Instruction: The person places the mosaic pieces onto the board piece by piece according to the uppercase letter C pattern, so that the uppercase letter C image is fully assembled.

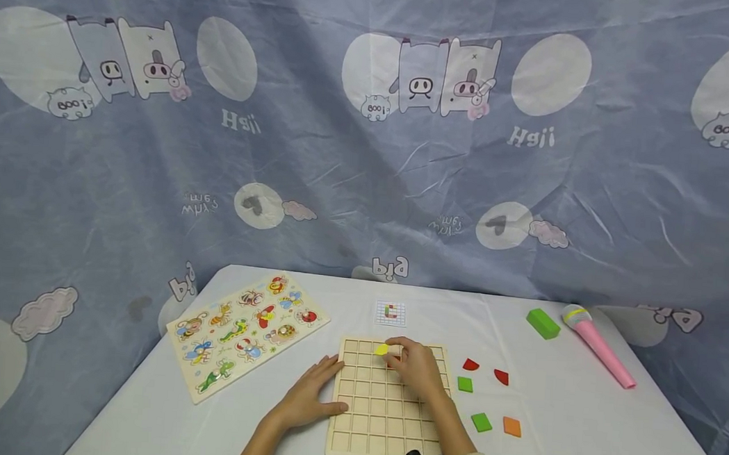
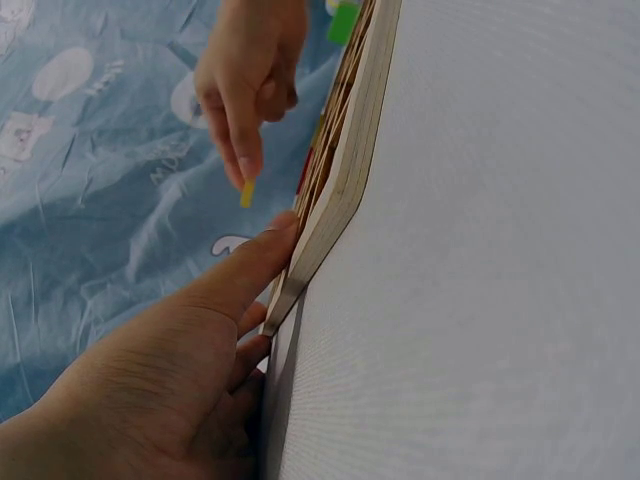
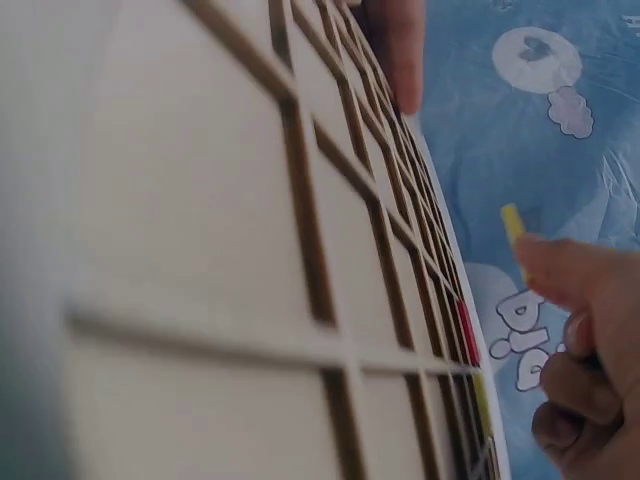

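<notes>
A wooden grid board (image 1: pixel 358 425) lies flat on the table. Over its far rows, my right hand (image 1: pixel 418 370) pinches a small yellow tile (image 1: pixel 382 350) between thumb and fingertips. Both wrist views show that yellow tile (image 2: pixel 247 193) held just off the board's surface. Partly covered by this hand, a red piece (image 3: pixel 467 332) sits in the grid, with a yellow piece (image 3: pixel 482 405) beside it in the right wrist view. My left hand (image 1: pixel 306 399) rests along the board's left edge, fingers extended and thumb touching the rim.
Right of the board lie red quarter-round pieces (image 1: pixel 501 377), green squares (image 1: pixel 481 422) and an orange square (image 1: pixel 512 426). A pattern card (image 1: pixel 390 313) sits behind it. An insect puzzle (image 1: pixel 242 331) is at left; a green block (image 1: pixel 543 323) and pink microphone (image 1: pixel 601 348) at far right.
</notes>
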Demonstrator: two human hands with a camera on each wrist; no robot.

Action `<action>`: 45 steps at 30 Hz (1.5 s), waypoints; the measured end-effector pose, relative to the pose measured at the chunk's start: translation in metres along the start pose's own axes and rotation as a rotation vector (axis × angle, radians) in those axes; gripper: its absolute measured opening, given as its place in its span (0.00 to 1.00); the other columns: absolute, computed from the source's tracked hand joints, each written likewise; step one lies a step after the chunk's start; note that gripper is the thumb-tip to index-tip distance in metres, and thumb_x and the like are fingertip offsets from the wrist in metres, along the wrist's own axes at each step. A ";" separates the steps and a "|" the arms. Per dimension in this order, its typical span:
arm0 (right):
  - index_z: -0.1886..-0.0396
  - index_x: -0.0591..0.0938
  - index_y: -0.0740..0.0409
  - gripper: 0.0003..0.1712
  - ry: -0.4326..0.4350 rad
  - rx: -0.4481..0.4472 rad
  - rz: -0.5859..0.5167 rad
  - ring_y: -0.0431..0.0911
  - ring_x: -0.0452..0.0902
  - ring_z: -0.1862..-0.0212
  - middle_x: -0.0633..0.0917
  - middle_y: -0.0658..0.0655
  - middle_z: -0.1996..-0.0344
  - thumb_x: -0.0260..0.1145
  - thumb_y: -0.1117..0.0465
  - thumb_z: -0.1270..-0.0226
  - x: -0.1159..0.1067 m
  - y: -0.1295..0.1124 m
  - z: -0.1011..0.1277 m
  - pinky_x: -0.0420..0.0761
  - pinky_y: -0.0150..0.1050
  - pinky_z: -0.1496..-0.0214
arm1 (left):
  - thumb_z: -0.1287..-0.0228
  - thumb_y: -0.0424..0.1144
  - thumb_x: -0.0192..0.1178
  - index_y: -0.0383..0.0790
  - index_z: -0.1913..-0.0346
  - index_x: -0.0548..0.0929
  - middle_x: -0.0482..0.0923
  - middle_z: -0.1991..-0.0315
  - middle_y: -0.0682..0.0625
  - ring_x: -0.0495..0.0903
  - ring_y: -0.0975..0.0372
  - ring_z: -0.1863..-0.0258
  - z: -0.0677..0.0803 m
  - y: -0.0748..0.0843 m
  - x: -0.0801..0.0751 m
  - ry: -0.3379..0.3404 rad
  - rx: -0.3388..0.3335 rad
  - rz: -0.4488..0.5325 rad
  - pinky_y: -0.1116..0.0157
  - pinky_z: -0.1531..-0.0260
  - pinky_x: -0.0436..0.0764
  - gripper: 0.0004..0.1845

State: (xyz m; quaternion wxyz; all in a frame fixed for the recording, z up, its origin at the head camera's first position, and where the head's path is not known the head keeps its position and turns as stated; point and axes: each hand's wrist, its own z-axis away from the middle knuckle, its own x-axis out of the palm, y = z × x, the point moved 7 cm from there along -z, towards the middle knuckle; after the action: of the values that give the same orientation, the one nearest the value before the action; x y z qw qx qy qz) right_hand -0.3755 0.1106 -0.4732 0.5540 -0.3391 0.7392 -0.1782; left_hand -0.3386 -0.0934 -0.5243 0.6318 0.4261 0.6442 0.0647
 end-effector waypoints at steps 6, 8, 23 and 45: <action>0.59 0.82 0.52 0.16 -0.020 -0.004 0.014 0.36 0.54 0.88 0.65 0.45 0.92 0.69 0.53 0.49 0.013 0.004 0.003 0.56 0.28 0.89 | 0.52 0.61 0.61 0.43 0.34 0.61 0.53 0.32 0.47 0.48 0.50 0.32 -0.001 -0.001 0.001 -0.017 -0.021 0.014 0.46 0.36 0.50 0.44; 0.59 0.82 0.53 0.16 -0.024 0.000 0.021 0.37 0.55 0.87 0.65 0.46 0.91 0.69 0.54 0.49 0.015 0.006 0.004 0.56 0.29 0.88 | 0.52 0.61 0.61 0.43 0.34 0.61 0.53 0.32 0.46 0.48 0.50 0.32 -0.002 0.000 0.001 -0.018 -0.021 0.013 0.47 0.36 0.50 0.44; 0.59 0.83 0.53 0.16 -0.035 0.000 0.071 0.38 0.61 0.82 0.68 0.45 0.89 0.69 0.54 0.49 0.019 0.011 0.003 0.63 0.28 0.83 | 0.52 0.61 0.61 0.42 0.34 0.61 0.54 0.32 0.46 0.49 0.49 0.32 -0.004 0.001 0.001 -0.014 -0.005 -0.003 0.47 0.36 0.50 0.44; 0.58 0.82 0.49 0.12 0.073 0.152 -0.084 0.36 0.51 0.89 0.62 0.48 0.92 0.66 0.57 0.44 -0.053 0.040 0.033 0.55 0.29 0.90 | 0.52 0.60 0.61 0.40 0.34 0.61 0.54 0.32 0.44 0.49 0.48 0.32 0.000 0.001 -0.001 -0.011 0.003 -0.003 0.47 0.36 0.49 0.45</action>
State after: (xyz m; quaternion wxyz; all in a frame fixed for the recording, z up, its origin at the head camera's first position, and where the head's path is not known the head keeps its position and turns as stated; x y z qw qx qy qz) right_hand -0.3487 0.1793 -0.4719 0.5430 -0.3199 0.7282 -0.2692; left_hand -0.3384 -0.0933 -0.5231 0.6347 0.4263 0.6416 0.0606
